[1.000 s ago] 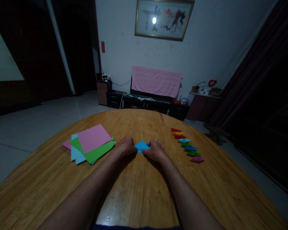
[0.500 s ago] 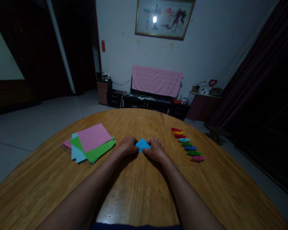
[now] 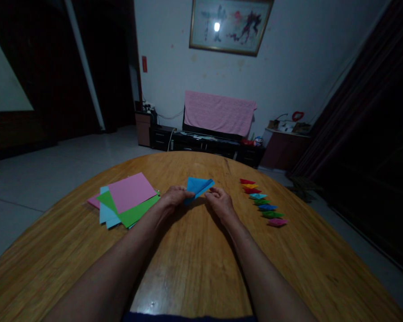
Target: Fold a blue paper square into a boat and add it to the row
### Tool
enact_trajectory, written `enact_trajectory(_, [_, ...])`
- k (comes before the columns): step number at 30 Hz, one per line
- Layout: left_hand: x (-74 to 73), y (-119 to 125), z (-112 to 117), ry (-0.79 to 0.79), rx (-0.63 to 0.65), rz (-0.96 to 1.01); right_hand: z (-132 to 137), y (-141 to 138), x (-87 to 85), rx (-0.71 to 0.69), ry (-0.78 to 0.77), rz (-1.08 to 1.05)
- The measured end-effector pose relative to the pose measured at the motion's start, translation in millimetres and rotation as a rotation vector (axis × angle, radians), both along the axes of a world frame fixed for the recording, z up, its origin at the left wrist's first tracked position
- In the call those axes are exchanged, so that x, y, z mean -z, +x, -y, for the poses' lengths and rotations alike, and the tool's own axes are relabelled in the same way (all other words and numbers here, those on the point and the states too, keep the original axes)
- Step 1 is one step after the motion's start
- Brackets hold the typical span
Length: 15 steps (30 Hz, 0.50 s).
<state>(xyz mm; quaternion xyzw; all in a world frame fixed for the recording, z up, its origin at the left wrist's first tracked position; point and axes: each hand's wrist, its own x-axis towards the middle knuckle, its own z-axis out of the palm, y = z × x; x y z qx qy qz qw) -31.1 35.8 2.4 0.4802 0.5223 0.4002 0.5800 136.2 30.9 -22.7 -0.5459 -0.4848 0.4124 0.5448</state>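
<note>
My left hand pinches a folded blue paper and holds it lifted off the wooden table, one end tilted up to the right. My right hand is just right of the paper with its fingers curled, the fingertips close to the paper's right edge; whether they touch it I cannot tell. Both forearms reach forward over the middle of the table.
A fanned stack of pink, green and light blue sheets lies left of my hands. A row of several small folded paper pieces in mixed colours runs along the right. Beyond the table's far edge stand a low cabinet and a pink cloth.
The blue paper was pressed flat on the table between both hands. It has now been raised and partly opened by my left hand, and my right hand has come off it slightly.
</note>
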Motion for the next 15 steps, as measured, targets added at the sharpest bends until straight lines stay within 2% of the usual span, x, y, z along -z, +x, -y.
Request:
enact_trajectory(4, [-2.1, 9.9, 3.8, -0.036, 0.049, 0.114, 3.7, -8.5, -5.9, -0.080, -0.033, -0.206])
enact_trajectory(10, [-4.3, 16.7, 7.8, -0.046, 0.073, 0.287, 11.3, -10.8, -16.9, -0.183, -0.020, -0.335])
enact_trajectory(15, [-3.3, 21.0, 10.3, -0.052, 0.065, 0.339, 13.5, -16.2, -15.9, -0.235, -0.033, -0.351])
